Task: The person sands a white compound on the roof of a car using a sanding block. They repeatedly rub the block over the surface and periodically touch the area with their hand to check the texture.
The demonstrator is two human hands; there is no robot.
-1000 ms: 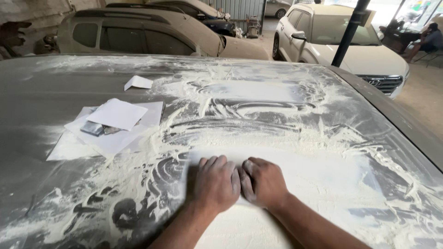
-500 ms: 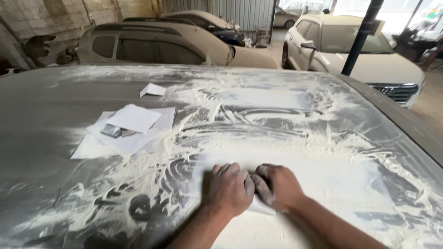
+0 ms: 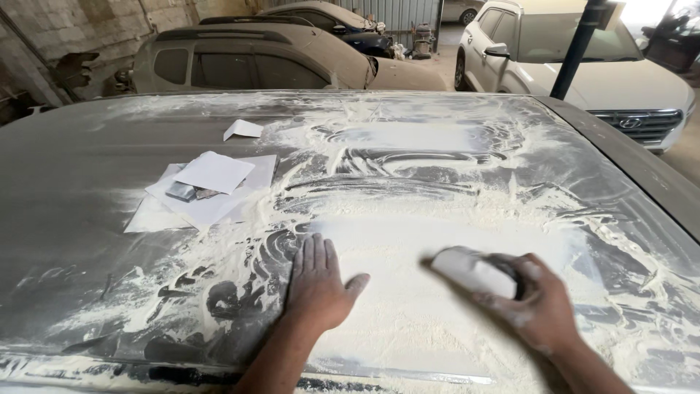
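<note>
the left hand (image 3: 317, 286) lay flat, palm down, fingers together and thumb spread. the right hand (image 3: 536, 306), well apart to its right, was raised and curled, fingers closed.

pale sanding block (image 3: 474, 271), tilted, above dusty panel (image 3: 437, 182)

- No packages, signs or screens in view.
- Badge (image 3: 631, 122): small silvery oval emblem on the grille of the white car at far right (its lettering is too small to make out).
- Nothing on the dusty panel bears a label.
</note>
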